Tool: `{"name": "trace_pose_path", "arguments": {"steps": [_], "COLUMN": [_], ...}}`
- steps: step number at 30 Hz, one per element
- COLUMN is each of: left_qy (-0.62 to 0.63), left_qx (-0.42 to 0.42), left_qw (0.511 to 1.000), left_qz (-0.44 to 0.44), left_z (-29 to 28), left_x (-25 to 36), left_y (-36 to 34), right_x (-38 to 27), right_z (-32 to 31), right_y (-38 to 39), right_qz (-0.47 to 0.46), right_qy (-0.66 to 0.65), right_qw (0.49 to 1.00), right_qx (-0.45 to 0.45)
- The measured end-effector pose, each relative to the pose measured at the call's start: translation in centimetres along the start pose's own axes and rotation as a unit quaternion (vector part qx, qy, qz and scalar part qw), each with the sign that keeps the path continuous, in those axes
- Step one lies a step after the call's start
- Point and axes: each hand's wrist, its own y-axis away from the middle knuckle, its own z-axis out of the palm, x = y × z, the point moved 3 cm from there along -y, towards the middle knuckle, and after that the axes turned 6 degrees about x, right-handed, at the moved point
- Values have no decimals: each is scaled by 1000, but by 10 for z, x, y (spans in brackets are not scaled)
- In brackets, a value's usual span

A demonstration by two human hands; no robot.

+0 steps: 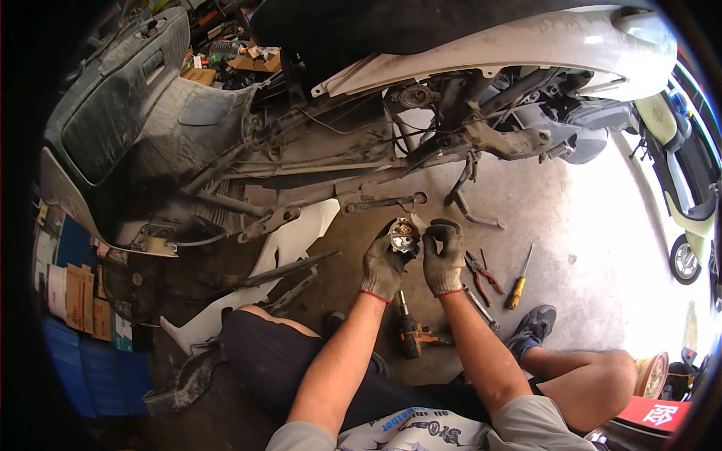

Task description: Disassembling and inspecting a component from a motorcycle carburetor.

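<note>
My left hand [383,267], in a dirty grey work glove with a red cuff edge, is closed around a small carburetor [404,236]. Its round opened face points up, with silvery metal and brass-coloured bits inside. My right hand [443,258], gloved alike, is just right of it with the fingers curled together. A small pale piece shows by those fingertips; I cannot make out what they pinch. Below the hands a black and orange cordless drill [412,335] with a long socket bit lies on the floor.
Pliers with red handles [482,275], a yellow-handled screwdriver [517,292] and a ratchet wrench [481,308] lie to the right. A stripped scooter frame [301,203] stretches across in front, its stand [471,199] reaching down. A white body panel [289,240] lies at left. Another scooter [681,195] stands far right.
</note>
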Motion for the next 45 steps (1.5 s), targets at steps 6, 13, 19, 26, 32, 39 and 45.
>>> {"name": "trace_pose_path", "arguments": {"steps": [6, 13, 19, 26, 32, 39, 45], "left_qy": [12, 85, 104, 90, 93, 91, 92], "left_qx": [16, 32, 36, 17, 19, 23, 12], "left_qw": [1000, 996, 994, 995, 995, 995, 995], "left_qz": [11, -17, -22, -27, -24, -23, -20], "left_z": [-7, -7, -10, -11, -14, -11, -14], "left_x": [2, 3, 3, 2, 1, 1, 1], "left_y": [-1, -3, -4, -4, -5, -4, -4], "right_x": [9, 28, 30, 35, 39, 42, 40], "right_z": [-2, -1, -3, -4, -2, -2, -2], "right_y": [-1, 1, 3, 5, 7, 8, 8], "right_qz": [51, 113, 117, 159, 135, 144, 152], "right_qy": [-46, -62, -27, -21, -6, -12, -18], "right_qw": [998, 991, 992, 987, 990, 989, 988], "right_qx": [10, 33, 34, 31, 37, 31, 26]}}
